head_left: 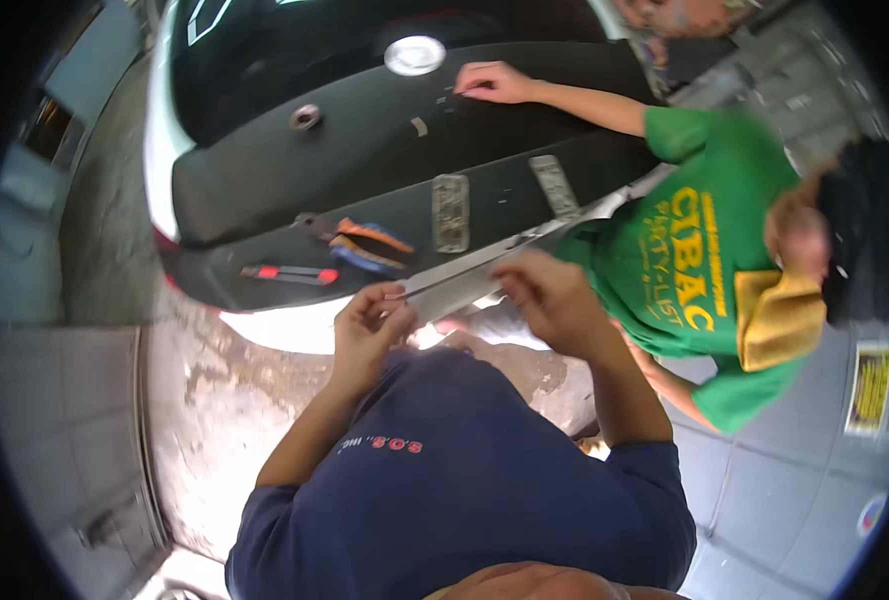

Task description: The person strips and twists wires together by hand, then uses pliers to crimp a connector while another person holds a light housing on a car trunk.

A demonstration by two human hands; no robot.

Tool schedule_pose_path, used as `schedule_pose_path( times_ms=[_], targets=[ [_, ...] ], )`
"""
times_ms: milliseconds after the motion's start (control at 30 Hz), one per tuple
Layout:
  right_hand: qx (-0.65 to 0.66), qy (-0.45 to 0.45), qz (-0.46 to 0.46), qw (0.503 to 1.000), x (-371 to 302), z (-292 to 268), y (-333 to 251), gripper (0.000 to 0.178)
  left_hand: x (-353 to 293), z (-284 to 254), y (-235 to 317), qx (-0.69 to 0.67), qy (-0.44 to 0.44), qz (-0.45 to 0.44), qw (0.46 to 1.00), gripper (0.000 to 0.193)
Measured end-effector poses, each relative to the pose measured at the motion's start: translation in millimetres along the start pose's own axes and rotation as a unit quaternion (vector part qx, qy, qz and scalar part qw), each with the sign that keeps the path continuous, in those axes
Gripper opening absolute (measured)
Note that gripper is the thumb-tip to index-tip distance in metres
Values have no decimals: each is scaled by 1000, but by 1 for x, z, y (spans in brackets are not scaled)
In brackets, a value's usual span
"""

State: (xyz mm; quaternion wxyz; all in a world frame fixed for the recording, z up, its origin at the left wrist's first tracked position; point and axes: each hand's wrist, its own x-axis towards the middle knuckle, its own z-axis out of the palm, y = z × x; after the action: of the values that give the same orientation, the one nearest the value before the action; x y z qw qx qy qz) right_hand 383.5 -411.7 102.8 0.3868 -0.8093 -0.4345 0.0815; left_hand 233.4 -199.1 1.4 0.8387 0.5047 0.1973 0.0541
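Before me, a long flat silver-grey strip [454, 293] spans the space between my hands, close to the near edge of a car's black-covered rear. My left hand [369, 330] pinches its left end between thumb and fingers. Over the strip's right part, my right hand [547, 298] has its fingers curled and closed at the strip; the exact contact is blurred. Just beyond my left hand lie pliers [369, 238] with orange-and-blue handles and a red utility knife [291, 273]. Two pale, flat, patterned pieces [451, 213] rest beyond the strip.
To the right, a person in a green shirt [664, 250], a yellow cloth [776, 318] on the shoulder, leans over the car, one hand [496, 82] at the black surface [354, 160]. Also on it are a tape roll [305, 117], a small beige piece [419, 127] and a white oval [414, 56].
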Motion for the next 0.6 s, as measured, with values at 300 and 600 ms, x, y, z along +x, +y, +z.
schedule_pose_path(
  times_ms=[300, 600],
  targets=[
    [-132, -23, -11, 991, 136, 107, 24, 14, -18, -14, -2, -73, 40, 56, 995, 37],
    [-143, -87, -30, 985, 156, 110, 74, 36, -12, -14, -9, -78, 30, 72, 994, 35]
  ],
)
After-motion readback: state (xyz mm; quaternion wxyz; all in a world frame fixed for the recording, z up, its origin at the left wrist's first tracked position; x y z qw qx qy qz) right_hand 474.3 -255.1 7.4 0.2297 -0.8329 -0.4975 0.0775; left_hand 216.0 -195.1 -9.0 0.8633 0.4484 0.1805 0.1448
